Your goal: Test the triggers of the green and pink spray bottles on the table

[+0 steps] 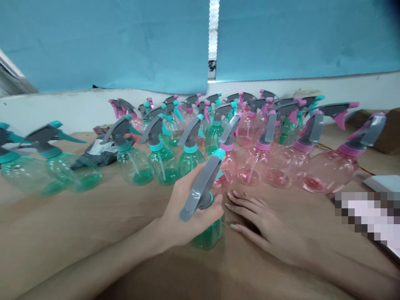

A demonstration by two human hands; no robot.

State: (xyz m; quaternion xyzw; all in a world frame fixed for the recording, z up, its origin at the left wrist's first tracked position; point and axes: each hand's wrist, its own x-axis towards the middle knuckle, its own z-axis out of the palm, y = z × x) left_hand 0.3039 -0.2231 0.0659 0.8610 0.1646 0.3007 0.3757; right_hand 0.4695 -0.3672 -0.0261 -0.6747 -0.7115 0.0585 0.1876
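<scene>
My left hand (190,208) is wrapped around the neck of a green spray bottle (208,235), just below its grey and teal trigger head. The fingers hide most of its collar, and the clear green body stands upright on the table (125,241). Just right of that bottle, my right hand (258,218) rests palm down on the tabletop, fingers stretched out and apart, with nothing in it. Beyond the hands stands a row of spray bottles, among them a green one (191,160) and a pink one (250,164).
More green bottles (75,173) stand at the left, pink ones (329,171) at the right, several more behind. A dark plastic bag (101,152) lies at the back left. A white box (383,185) and a pixelated patch are at the right edge. Blue sheeting (125,46) covers the wall.
</scene>
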